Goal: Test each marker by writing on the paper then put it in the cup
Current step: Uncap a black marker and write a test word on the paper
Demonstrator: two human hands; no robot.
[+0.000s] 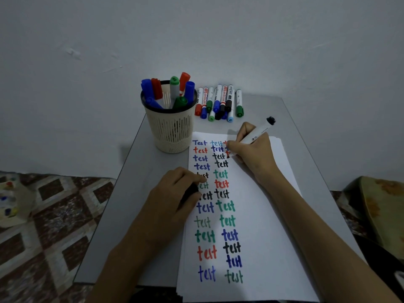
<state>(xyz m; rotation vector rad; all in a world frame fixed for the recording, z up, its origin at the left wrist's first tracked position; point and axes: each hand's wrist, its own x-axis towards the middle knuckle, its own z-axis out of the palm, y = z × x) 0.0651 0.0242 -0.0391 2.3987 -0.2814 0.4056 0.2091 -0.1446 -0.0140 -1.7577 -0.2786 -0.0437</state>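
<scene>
Our right hand (pixel 251 149) grips a white marker (pixel 260 132) in a writing hold. Its fingers curl round the barrel, its black end points up and away, and its tip is down at the top of the paper (pixel 262 215), hidden behind our fingers. Our left hand (pixel 177 191) rests on the left edge of the sheet, its fingers curled round a small black thing (pixel 190 192) that looks like a cap. The paper lies on the grey bench (pixel 135 193), with columns of the word "test" in blue, red, black and green. The slotted cream cup (pixel 172 132) stands just beyond the paper's top left corner and holds capped markers (pixel 175 88) in blue, red and green. To its right, a row of loose markers (pixel 220 103) lies against the wall, caps towards us.
</scene>
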